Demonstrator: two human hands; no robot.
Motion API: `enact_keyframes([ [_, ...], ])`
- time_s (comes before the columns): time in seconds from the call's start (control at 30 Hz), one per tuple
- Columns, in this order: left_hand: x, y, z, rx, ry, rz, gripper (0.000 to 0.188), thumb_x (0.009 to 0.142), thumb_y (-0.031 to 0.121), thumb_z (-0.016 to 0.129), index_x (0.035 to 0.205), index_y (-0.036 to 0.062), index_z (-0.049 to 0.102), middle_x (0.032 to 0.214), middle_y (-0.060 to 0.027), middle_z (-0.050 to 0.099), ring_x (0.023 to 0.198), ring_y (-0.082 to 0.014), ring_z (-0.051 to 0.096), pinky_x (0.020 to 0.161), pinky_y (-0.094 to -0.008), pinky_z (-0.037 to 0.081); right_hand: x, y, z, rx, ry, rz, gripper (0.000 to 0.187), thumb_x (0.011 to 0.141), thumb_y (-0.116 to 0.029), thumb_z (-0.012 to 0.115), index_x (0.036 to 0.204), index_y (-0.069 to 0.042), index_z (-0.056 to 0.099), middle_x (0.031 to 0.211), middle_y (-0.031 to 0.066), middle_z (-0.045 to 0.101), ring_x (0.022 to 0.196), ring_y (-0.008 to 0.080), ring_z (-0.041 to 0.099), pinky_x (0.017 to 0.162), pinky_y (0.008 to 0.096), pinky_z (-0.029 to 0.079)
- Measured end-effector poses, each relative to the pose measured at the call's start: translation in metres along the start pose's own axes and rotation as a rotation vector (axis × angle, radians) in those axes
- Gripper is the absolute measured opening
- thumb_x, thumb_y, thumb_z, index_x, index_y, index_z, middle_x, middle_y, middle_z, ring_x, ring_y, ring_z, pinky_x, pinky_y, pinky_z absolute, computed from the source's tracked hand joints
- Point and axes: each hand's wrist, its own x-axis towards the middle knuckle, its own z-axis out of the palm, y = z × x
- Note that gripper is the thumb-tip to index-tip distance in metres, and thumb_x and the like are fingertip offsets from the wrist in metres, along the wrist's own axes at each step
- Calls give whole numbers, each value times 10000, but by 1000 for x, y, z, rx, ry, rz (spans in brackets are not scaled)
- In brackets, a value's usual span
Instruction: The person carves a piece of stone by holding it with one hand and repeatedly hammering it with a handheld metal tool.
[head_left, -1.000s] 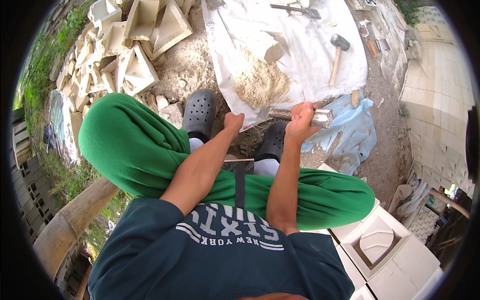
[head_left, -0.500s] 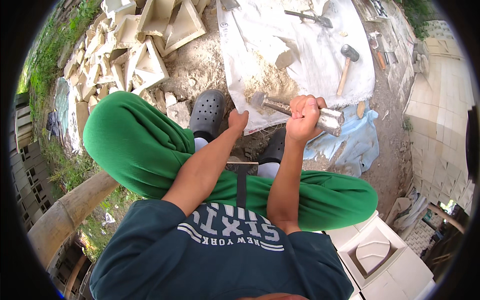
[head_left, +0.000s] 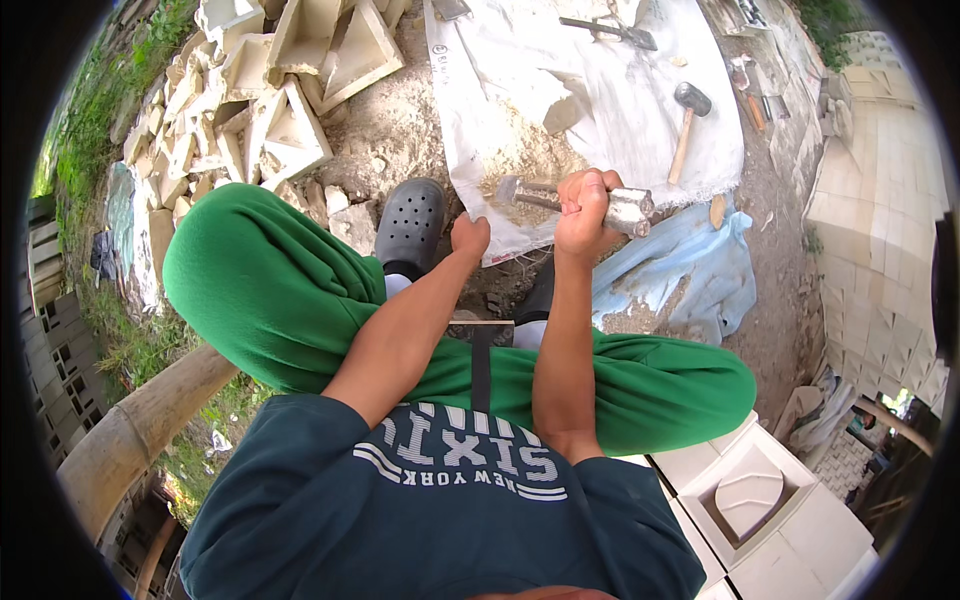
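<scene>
My right hand (head_left: 586, 212) is wrapped round a dusty hammer-like tool (head_left: 630, 212). Its thick, pale-crusted handle end sticks out to the right of my fist, and a narrower shaft runs left to a small blunt metal head. The tool lies nearly level above the near edge of a white woven sheet (head_left: 690, 150). My left hand (head_left: 470, 236) is closed at the sheet's near left corner, its fingertips mostly hidden; it seems to pinch the edge. Pale stone dust (head_left: 530, 150) and a broken stone block (head_left: 566, 104) lie on the sheet.
A mallet (head_left: 689, 100) and a dark-headed tool (head_left: 612, 32) rest on the sheet. Broken pale stone pieces (head_left: 296, 135) pile up at the left. Blue cloth (head_left: 690, 270) lies at the right, carved stone tiles (head_left: 750, 495) at lower right, a bamboo pole (head_left: 145, 425) at lower left.
My right hand and the tool have shifted left, toward my left hand. My left hand has moved slightly left, still closed at the sheet's corner.
</scene>
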Motion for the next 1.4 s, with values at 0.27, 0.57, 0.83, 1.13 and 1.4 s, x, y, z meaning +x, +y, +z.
enact_keyframes([
  [0.27,4,0,4,18,-3,-10,364,784,236,536,1032,-19,611,1024,-246,630,995,-391,595,865,-437,452,5,23,-3,3,18,36,204,850,-72,504,665,-53,421,536,-17,407,459,64,352,427,244,277],
  [0.57,-2,5,3,28,-34,-13,363,788,229,530,1040,-20,609,1033,-236,632,1010,-383,591,877,-425,448,-7,59,-14,-147,-54,-63,171,836,-71,509,685,-33,438,544,-3,435,463,64,370,426,243,289],
  [0.83,0,2,1,46,-25,6,359,784,229,530,1032,-18,611,1022,-243,631,1000,-386,592,869,-428,450,2,-2,7,16,-16,-17,179,842,-62,502,677,-44,432,546,-11,410,470,60,366,429,241,272],
  [1.13,4,0,3,44,-5,9,352,777,244,541,1010,-9,617,1007,-248,632,974,-413,591,855,-459,455,2,27,6,-39,-26,26,196,823,-65,495,638,-36,438,536,-24,426,459,61,386,420,244,290],
  [1.4,-1,5,5,41,-15,9,368,771,259,542,1020,-1,621,1012,-239,635,978,-402,595,858,-451,456,13,51,8,-84,-51,64,193,836,-74,523,653,-50,467,544,-32,443,481,51,400,437,235,309],
])
